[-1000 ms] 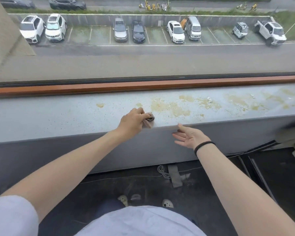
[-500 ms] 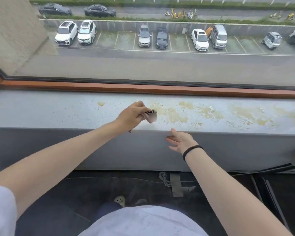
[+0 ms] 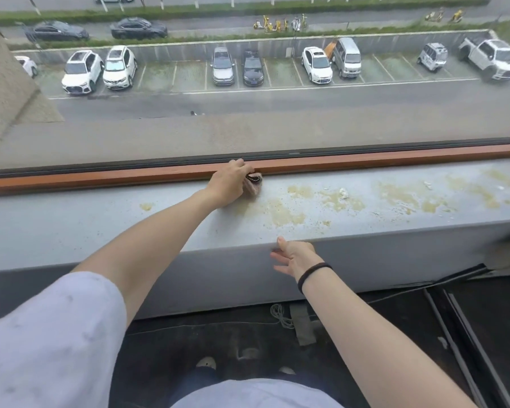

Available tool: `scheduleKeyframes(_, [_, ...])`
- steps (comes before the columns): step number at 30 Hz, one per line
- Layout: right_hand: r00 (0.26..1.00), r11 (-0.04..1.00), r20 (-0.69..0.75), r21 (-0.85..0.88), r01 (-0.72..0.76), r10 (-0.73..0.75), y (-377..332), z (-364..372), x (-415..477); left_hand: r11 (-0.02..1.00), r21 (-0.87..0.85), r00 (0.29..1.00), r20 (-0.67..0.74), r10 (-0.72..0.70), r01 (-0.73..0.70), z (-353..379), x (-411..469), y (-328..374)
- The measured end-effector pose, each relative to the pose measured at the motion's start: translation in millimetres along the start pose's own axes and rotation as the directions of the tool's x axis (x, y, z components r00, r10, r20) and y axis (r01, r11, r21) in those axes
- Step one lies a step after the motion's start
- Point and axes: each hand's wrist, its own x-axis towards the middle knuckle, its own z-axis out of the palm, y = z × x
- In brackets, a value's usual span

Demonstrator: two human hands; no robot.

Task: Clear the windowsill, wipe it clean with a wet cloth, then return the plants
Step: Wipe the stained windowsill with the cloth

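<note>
Head view: the left hand (image 3: 228, 184) has travelled across the windowsill (image 3: 100, 219). A second ago it worked at the front lip. Now it sits at the far back, its knuckles against the orange window frame (image 3: 365, 161). Its fingers are curled round a small wadded cloth (image 3: 253, 187), pinkish with a dark patterned bit on top. The cloth pokes out on the thumb side and is pressed down on the sill.

The right hand (image 3: 293, 254) has hardly moved. It waits nearer the person than the left hand and a little to its right, fingers loosely spread and holding nothing. Its thumb tip is at the sill's front edge, and a dark band (image 3: 312, 273) circles the wrist.

The yellowish stains (image 3: 286, 214) begin just to the right of the cloth and run on well past it. A white scrap (image 3: 343, 193) lies among them. They look the same as they did a moment ago.

No plants show anywhere, so the sill seems already cleared, and the wiping is the step in hand. The stroke from front to back suggests the person is covering the sill in strips. Most of the dirty stretch, all on the far side of the right hand, looks still to be done, and dried marks like these will likely want firm, repeated rubbing.
</note>
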Motion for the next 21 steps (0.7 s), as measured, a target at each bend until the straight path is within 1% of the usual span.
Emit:
scheduleKeyframes(4, [1.0,1.0,-0.002,-0.014,0.003,-0.003,0.2,0.2,8.7,0.997,0.003,0.997,-0.025,-0.075,0.075,15.2,4.9,-0.2])
scheduleKeyframes(6, [1.0,0.999,-0.013,-0.036,0.02,-0.021,1.8,0.9,9.8,0.998,0.013,0.998,-0.012,-0.061,0.061,15.0,2.8,2.3])
scheduleKeyframes(7, [1.0,0.999,-0.017,-0.04,0.025,-0.026,3.0,0.6,10.1,0.999,0.024,0.999,0.02,-0.032,0.031,14.7,-2.6,4.6])
scheduleKeyframes(9, [1.0,0.999,-0.014,-0.033,0.021,-0.021,2.6,0.9,9.3,0.997,0.023,0.991,0.11,0.071,-0.074,17.9,-19.3,8.6])
scheduleKeyframes(11, [0.999,0.999,-0.021,-0.033,0.026,-0.027,3.0,1.7,8.5,0.979,-0.012,0.957,0.206,0.203,-0.205,22.7,-41.0,9.5])
scheduleKeyframes(12, [0.999,0.998,-0.025,-0.04,0.038,-0.039,3.8,2.0,8.2,0.966,-0.038,0.94,0.226,0.257,-0.255,24.9,-49.6,7.9])
scheduleKeyframes(13, [0.998,0.998,-0.025,-0.046,0.048,-0.049,4.8,1.2,7.4,0.959,-0.07,0.936,0.208,0.284,-0.275,25.7,-53.8,7.1])
scheduleKeyframes(14, [0.998,0.998,-0.022,-0.045,0.05,-0.051,5.9,0.9,6.9,0.961,-0.112,0.951,0.154,0.27,-0.254,23.6,-52.0,5.0])
scheduleKeyframes(15, [0.999,0.998,-0.019,-0.043,0.046,-0.047,6.0,0.7,5.6,0.968,-0.146,0.972,0.082,0.218,-0.205,18.7,-44.1,2.4])
scheduleKeyframes(17, [0.999,0.999,-0.019,-0.029,0.042,-0.043,6.2,-1.8,4.8,0.987,-0.145,0.997,-0.029,0.072,-0.075,10.2,-20.1,-4.5])
scheduleKeyframes(18, [0.999,0.999,-0.024,-0.027,0.043,-0.044,6.0,-2.4,5.3,0.994,-0.108,0.999,-0.044,0.016,-0.021,6.2,-9.3,-9.2])
scheduleKeyframes(19, [0.999,0.999,-0.027,-0.026,0.042,-0.043,6.3,-3.6,5.0,0.998,-0.062,0.999,-0.031,-0.018,0.016,4.8,-3.4,-11.3])
scheduleKeyframes(21, [0.999,0.999,-0.019,-0.025,0.039,-0.039,8.5,-6.2,5.6,0.999,-0.01,0.998,0.035,-0.053,0.053,12.0,-7.6,-6.3])
